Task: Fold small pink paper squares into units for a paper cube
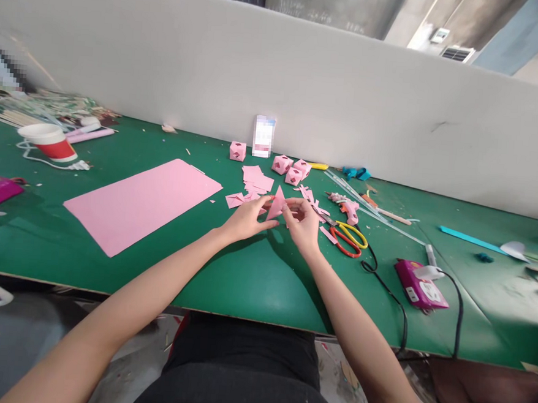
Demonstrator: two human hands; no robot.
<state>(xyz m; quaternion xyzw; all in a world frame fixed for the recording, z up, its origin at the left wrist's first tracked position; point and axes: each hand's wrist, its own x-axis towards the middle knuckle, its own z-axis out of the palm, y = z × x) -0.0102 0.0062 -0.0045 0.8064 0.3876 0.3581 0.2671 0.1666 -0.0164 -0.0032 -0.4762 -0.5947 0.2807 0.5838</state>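
Between my two hands, just above the green table, is a small folded piece of pink paper point(277, 204) with a pointed top. My left hand point(248, 218) holds its left side, thumb stretched below it. My right hand point(303, 221) pinches its right side between thumb and fingers. Right behind my hands lie pink paper squares point(257, 179) and folded pieces point(234, 200). Several pink paper cubes point(282, 164) with diamond-shaped holes stand farther back, one cube point(237, 151) apart on the left. Scissors point(347, 239) with red and yellow handles rest beside my right hand.
A large pink sheet point(144, 205) lies at left, near a red and white paper cup point(52, 142). A phone point(263, 136) leans on the white partition point(279, 61). At right are a pink glue gun point(349, 208), a magenta power strip point(422, 286) and a black cable point(394, 296).
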